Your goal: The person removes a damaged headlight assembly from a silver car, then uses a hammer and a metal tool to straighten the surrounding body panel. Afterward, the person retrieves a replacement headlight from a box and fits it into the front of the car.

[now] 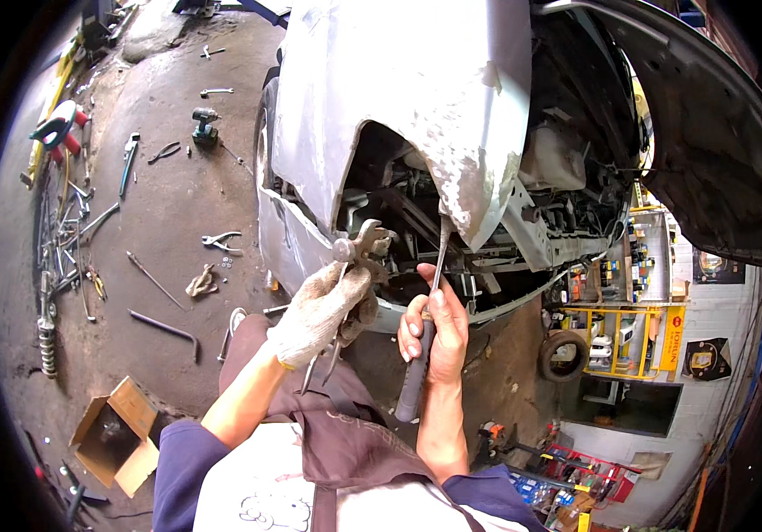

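My left hand (323,306), in a worn light work glove, is closed around metal tools. Above its fingers show open metal jaws (372,238) and a round metal end (343,250). Two thin handles (320,368) stick out below, like those of pliers. My bare right hand (438,328) grips a long screwdriver-like tool (415,372) by its dark handle. Its metal shaft points up, and the tip overlaps the lower edge of the car's silver fender (398,80). Whether it touches cannot be told. Behind both hands gapes the headlight opening (381,168).
The raised hood (718,133) hangs at the right. On the left floor lie a cordless drill (204,127), pliers (221,241), a bent bar (168,330), a crumpled glove (202,281) and an opened cardboard box (117,434). A tire (564,356) leans by yellow shelving (633,341).
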Demonstrator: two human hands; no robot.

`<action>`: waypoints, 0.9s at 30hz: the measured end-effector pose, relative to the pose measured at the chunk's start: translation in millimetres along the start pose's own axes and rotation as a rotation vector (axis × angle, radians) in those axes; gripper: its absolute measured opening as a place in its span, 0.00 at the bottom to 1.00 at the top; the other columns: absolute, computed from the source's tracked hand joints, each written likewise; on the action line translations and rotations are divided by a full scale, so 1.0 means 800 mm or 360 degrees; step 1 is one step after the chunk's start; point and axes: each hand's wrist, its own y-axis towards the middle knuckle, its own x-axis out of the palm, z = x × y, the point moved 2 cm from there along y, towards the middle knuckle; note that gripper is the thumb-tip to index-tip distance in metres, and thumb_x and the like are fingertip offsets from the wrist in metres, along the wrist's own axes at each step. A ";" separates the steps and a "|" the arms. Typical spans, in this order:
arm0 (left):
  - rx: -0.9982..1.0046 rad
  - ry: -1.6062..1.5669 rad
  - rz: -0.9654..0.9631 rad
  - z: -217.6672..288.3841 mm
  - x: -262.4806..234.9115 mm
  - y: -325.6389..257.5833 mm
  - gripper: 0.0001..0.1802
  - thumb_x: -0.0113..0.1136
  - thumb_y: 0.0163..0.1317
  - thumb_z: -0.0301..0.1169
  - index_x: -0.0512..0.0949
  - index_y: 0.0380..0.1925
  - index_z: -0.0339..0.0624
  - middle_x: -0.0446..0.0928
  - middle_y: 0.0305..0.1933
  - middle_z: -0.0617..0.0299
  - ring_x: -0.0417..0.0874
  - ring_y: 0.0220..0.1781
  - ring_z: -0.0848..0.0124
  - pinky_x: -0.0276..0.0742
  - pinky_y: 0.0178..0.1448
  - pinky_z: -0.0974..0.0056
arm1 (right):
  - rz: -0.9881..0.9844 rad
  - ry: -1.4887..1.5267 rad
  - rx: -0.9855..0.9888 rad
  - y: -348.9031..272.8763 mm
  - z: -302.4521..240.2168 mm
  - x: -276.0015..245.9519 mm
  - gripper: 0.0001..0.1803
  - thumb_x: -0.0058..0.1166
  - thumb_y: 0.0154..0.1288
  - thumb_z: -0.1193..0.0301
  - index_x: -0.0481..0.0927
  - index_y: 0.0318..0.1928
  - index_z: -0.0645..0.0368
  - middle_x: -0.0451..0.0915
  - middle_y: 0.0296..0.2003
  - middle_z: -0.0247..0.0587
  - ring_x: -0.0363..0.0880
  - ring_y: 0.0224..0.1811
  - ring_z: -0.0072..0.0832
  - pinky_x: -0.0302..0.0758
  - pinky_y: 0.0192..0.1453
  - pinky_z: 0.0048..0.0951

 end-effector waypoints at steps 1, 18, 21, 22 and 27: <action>-0.0004 0.0006 -0.0018 0.002 0.002 0.000 0.17 0.50 0.73 0.47 0.71 0.43 0.45 0.71 0.24 0.69 0.68 0.21 0.81 0.59 0.21 0.74 | 0.0002 -0.0013 0.0001 0.000 -0.001 0.002 0.24 0.43 0.77 0.61 0.67 0.65 0.62 0.69 0.20 0.36 0.66 0.13 0.21 0.66 0.15 0.22; 0.0090 0.0086 0.0244 -0.003 0.047 -0.014 0.23 0.54 0.72 0.47 0.74 0.54 0.41 0.80 0.34 0.65 0.77 0.27 0.81 0.71 0.27 0.74 | 0.0067 0.0096 -0.0157 -0.017 -0.006 -0.014 0.22 0.46 0.77 0.63 0.69 0.64 0.62 0.71 0.22 0.35 0.69 0.18 0.20 0.67 0.21 0.21; 0.0339 0.0241 0.0185 0.045 0.065 -0.017 0.26 0.51 0.72 0.51 0.74 0.56 0.40 0.80 0.31 0.63 0.78 0.24 0.77 0.71 0.27 0.72 | 0.0056 0.0167 -0.0194 -0.018 -0.014 -0.024 0.21 0.46 0.76 0.63 0.71 0.63 0.61 0.71 0.21 0.35 0.70 0.18 0.21 0.67 0.21 0.22; 0.0431 0.0305 0.0142 0.060 0.069 -0.016 0.27 0.49 0.73 0.52 0.73 0.58 0.41 0.80 0.31 0.63 0.77 0.26 0.77 0.71 0.29 0.72 | 0.0059 0.0199 -0.0208 -0.019 -0.017 -0.023 0.21 0.47 0.76 0.63 0.71 0.62 0.61 0.71 0.21 0.35 0.71 0.18 0.21 0.66 0.20 0.22; 0.0712 0.0598 0.0303 0.104 0.096 -0.008 0.27 0.47 0.74 0.50 0.75 0.51 0.34 0.78 0.26 0.61 0.76 0.24 0.75 0.72 0.28 0.69 | 0.0032 0.0152 -0.0194 -0.019 -0.039 -0.020 0.21 0.49 0.75 0.64 0.72 0.63 0.61 0.73 0.22 0.36 0.71 0.19 0.21 0.67 0.22 0.23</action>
